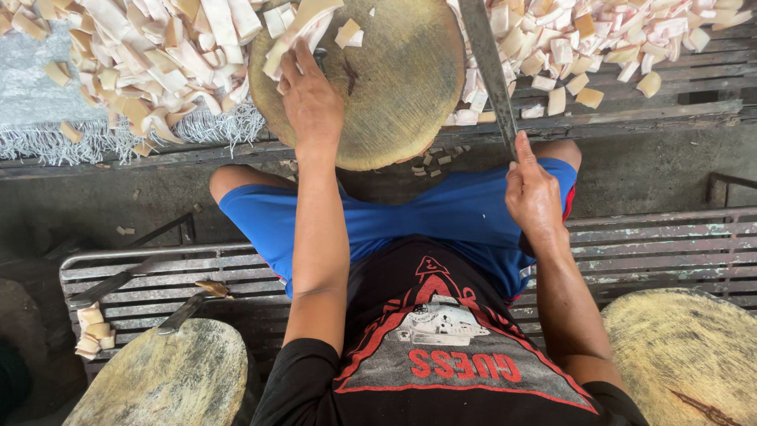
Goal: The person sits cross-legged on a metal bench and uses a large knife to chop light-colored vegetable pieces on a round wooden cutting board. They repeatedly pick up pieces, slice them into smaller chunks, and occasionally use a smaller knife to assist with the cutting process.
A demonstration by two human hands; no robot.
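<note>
I sit over a round wooden chopping block (394, 87). My left hand (309, 99) rests on its left side, fingers pressing a pale strip of cut material (298, 31) lying on the block. My right hand (534, 193) grips the handle of a long cleaver (486, 59), whose blade points away from me past the block's right edge. A couple of small cut chunks (348, 33) lie near the top of the block.
Heaps of pale and tan cut pieces lie to the left (150, 55) on a frayed cloth and to the right (599, 39) on wooden slats. Two more round blocks (165, 379) (686, 355) flank me, and knives (118, 280) rest on a metal bench.
</note>
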